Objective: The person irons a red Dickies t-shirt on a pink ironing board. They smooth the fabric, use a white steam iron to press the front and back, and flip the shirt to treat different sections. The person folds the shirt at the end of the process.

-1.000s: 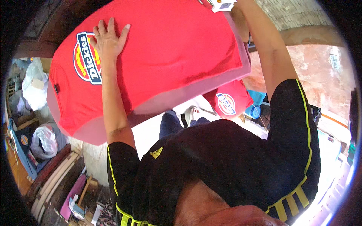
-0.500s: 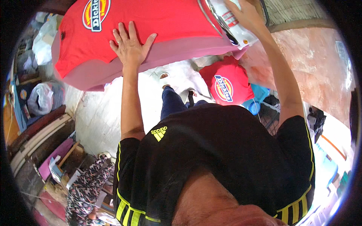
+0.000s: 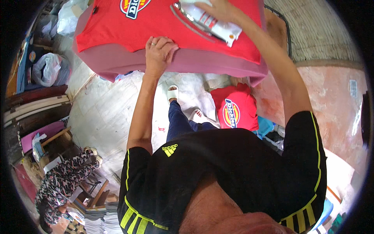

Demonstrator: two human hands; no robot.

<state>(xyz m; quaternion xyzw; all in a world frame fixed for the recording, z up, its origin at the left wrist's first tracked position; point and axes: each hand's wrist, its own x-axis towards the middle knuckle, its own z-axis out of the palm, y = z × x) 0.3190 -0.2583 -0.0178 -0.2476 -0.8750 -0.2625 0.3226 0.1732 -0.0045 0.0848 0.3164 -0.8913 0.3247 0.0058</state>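
Observation:
A red shirt [image 3: 117, 33] with a printed emblem lies spread over a board covered in mauve cloth [image 3: 210, 62]. My left hand [image 3: 159, 54] is at the shirt's near edge, its fingers curled in and closed on the fabric there. A ring shows on one finger. Further right, my right hand [image 3: 224, 11] is wrapped round the handle of a white and silver clothes iron [image 3: 214, 26]. The iron sits over the right part of the shirt, and its near end points toward me. The grip on the handle is partly cut off by the top rim.
Below the board's right end sits a red bundle [image 3: 235, 107] with the same emblem, beside a blue container [image 3: 265, 126]. Plastic bags [image 3: 46, 70] lie at the left. Another person in patterned clothes [image 3: 64, 175] is at the lower left, near a wooden stool [image 3: 97, 195].
My left hand went from lying flat and spread on the shirt to curled at its near edge. My right hand and the iron shifted left. The whole view also shifted.

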